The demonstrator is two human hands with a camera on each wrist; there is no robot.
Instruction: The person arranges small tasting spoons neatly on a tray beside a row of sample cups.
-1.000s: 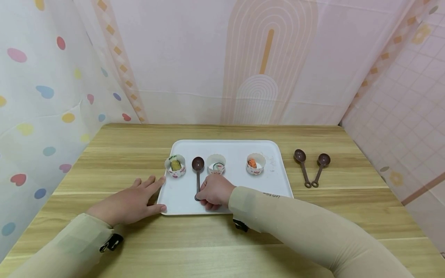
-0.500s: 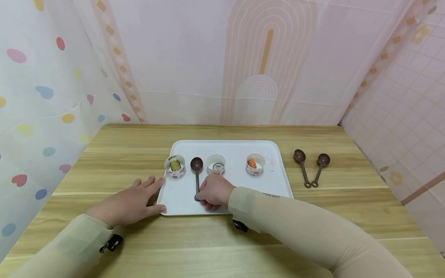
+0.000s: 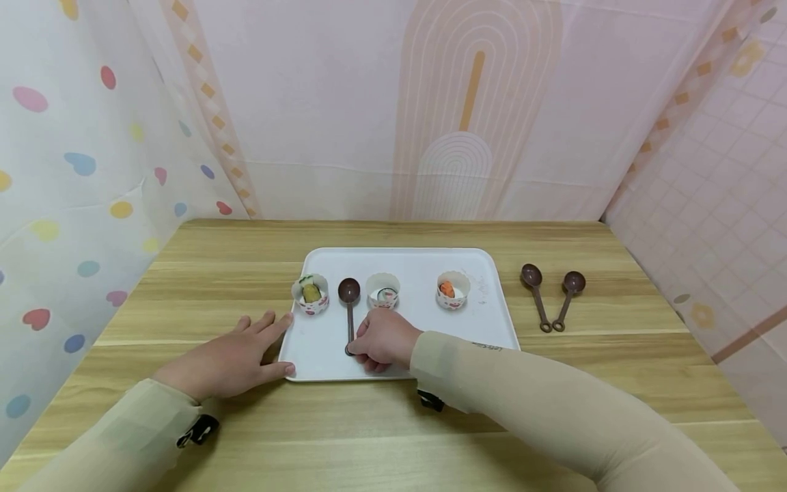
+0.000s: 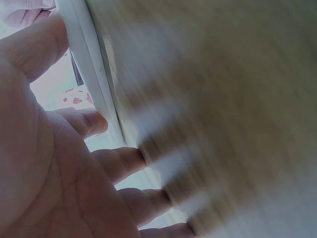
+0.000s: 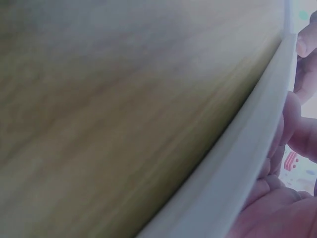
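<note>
A brown measuring spoon (image 3: 349, 292) lies lengthwise on a white tray (image 3: 430, 263), its bowl toward the back. My right hand (image 3: 386, 339) pinches the end of its handle close over the tray. Fingers spread, my left hand (image 3: 230, 359) rests at the tray's left edge, with thumb and index fingertip at the rim. Left of the spoon stands a paper cup (image 3: 313, 307) with green and yellowish pieces. Just right of the spoon, another paper cup (image 3: 382, 280) holds a round slice and is partly covered by the right hand. In the left wrist view the left fingers (image 4: 124, 163) are extended.
A third paper cup (image 3: 453, 301) with an orange piece stands on the tray's right part. Two more brown measuring spoons, a left one (image 3: 532, 277) and a right one (image 3: 573, 283), lie on the wooden table (image 3: 344, 430) right of the tray. Patterned curtains (image 3: 320, 102) hang behind.
</note>
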